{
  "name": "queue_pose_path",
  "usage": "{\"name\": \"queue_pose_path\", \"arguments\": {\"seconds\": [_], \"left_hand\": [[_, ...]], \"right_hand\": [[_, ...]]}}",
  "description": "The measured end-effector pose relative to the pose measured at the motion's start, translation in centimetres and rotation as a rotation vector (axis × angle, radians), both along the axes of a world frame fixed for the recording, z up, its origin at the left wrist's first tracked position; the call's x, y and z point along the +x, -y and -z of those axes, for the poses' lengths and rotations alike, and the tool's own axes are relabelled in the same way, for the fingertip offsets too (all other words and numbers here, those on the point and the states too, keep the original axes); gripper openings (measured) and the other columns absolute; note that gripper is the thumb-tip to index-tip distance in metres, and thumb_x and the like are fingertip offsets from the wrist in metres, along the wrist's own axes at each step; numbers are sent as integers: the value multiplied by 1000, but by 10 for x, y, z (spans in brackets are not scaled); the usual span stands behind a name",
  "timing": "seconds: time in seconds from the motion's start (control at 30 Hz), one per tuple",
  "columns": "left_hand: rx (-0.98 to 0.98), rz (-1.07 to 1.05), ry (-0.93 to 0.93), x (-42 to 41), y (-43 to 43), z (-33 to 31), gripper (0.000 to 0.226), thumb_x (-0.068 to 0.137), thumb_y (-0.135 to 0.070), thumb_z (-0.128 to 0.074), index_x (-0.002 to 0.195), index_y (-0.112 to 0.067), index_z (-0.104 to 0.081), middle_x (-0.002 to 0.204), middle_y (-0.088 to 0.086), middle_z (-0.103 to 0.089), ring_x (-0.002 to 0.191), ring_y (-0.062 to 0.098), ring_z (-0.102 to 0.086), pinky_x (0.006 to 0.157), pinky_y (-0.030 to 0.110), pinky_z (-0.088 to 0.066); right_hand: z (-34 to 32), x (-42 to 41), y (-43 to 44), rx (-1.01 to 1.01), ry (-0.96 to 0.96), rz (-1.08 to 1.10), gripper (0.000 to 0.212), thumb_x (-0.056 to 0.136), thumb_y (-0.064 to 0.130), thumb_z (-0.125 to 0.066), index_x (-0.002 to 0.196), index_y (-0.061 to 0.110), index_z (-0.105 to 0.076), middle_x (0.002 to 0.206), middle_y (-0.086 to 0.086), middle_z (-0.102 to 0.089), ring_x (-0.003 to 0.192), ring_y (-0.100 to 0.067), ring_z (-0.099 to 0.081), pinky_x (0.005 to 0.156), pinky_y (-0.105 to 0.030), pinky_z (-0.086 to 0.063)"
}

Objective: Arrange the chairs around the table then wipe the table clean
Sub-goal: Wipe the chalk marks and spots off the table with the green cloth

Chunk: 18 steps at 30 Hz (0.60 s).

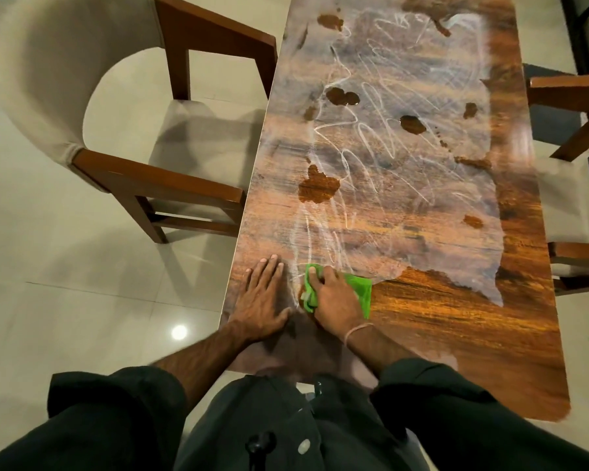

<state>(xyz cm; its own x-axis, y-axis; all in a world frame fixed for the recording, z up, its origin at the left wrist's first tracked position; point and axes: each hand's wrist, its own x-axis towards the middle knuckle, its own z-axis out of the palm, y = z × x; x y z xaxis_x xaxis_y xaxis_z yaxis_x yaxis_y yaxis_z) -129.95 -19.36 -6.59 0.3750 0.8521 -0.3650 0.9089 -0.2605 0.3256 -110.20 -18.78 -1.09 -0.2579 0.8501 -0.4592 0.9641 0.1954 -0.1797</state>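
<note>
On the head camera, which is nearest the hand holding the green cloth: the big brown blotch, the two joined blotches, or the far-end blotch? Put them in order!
1. Big brown blotch, just ahead of the right hand gripping the green cloth.
2. Two joined blotches, farther up the table, left of centre.
3. Far-end blotch, by the far edge.

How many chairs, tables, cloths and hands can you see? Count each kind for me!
chairs: 2, the left chair and the right chair, which only partly shows
table: 1
green cloth: 1
hands: 2, the left hand and the right hand
total: 6
</note>
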Motion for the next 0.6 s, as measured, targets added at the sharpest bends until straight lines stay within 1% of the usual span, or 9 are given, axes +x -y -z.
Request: {"name": "queue_pose_path", "arguments": {"seconds": [0.07, 0.17, 0.23, 0.33, 0.37, 0.43, 0.5, 0.53, 0.6], "left_hand": [[20, -3, 14, -2, 0, 3, 100, 85, -73, -29, 162, -16, 1, 168, 3, 15, 154, 21, 15, 125, 45, 6], [18, 16, 18, -3, 0, 6, 99, 86, -70, -35, 162, -16, 1, 168, 4, 13, 155, 22, 13, 125, 46, 5], [24, 12, 22, -3, -1, 7, 99, 86, -72, -30, 162, -17, 2, 168, 4, 14, 154, 22, 15, 124, 44, 10], [25, 7, 22, -3, 0, 11, 99, 86, -73, -26, 162, -16, 2, 168, 4, 15, 154, 21, 15, 124, 43, 10], [32, 4, 28, -3, 1, 12, 98, 86, -73, -26, 162, -16, 0, 168, 4, 14, 154, 21, 14, 124, 44, 9], [48, 5, 29, -5, 0, 11, 97, 87, -72, -26, 162, -16, 0, 167, 3, 14, 154, 21, 14, 124, 45, 8], [42, 22, -6, -7, -3, 11, 95, 89, -69, -28, 161, -18, 6, 166, 2, 20, 153, 20, 20, 123, 45, 10], [45, 26, -18, -8, -3, 11, 93, 91, -68, -29, 160, -18, 9, 165, 2, 22, 152, 19, 22, 123, 44, 11], [71, 16, -9, -11, -3, 12, 86, 97, -62, -30, 161, -18, 6, 166, 2, 20, 152, 19, 21, 123, 45, 10]], "right_hand": [[3, -5, 11, -23, -64, -165, 65, 94, 26, -53, 153, 25, -26, 130, -10, -40, 114, -31, -42, 86, -46, -44], [-3, 27, -1, -137, -144, -329, 58, 92, 28, -58, 147, 35, -41, 121, -4, -46, 108, -25, -47, 85, -41, -45], [-1, 35, -12, -90, -99, -197, 58, 89, 20, -59, 144, 34, -46, 124, -6, -48, 109, -28, -52, 87, -40, -48], [5, 2, -12, -8, -19, 25, 67, 88, 15, -58, 150, 24, -35, 133, -11, -41, 114, -34, -50, 87, -43, -50], [6, -11, -6, 14, -12, 9, 70, 89, 18, -58, 152, 22, -29, 132, -11, -40, 114, -35, -48, 85, -44, -49], [9, -16, 4, 7, -44, -146, 70, 92, 24, -56, 154, 26, -24, 129, -10, -40, 113, -32, -44, 86, -45, -45], [5, 8, 3, -73, -114, -293, 65, 93, 29, -57, 152, 33, -31, 128, -7, -43, 112, -28, -45, 90, -44, -43], [3, 22, -2, -99, -123, -305, 63, 91, 27, -59, 149, 36, -36, 127, -7, -44, 111, -28, -47, 91, -44, -44], [5, 35, -13, -50, -78, -195, 63, 88, 19, -59, 146, 36, -43, 127, -7, -45, 111, -30, -52, 91, -44, -48]]}}
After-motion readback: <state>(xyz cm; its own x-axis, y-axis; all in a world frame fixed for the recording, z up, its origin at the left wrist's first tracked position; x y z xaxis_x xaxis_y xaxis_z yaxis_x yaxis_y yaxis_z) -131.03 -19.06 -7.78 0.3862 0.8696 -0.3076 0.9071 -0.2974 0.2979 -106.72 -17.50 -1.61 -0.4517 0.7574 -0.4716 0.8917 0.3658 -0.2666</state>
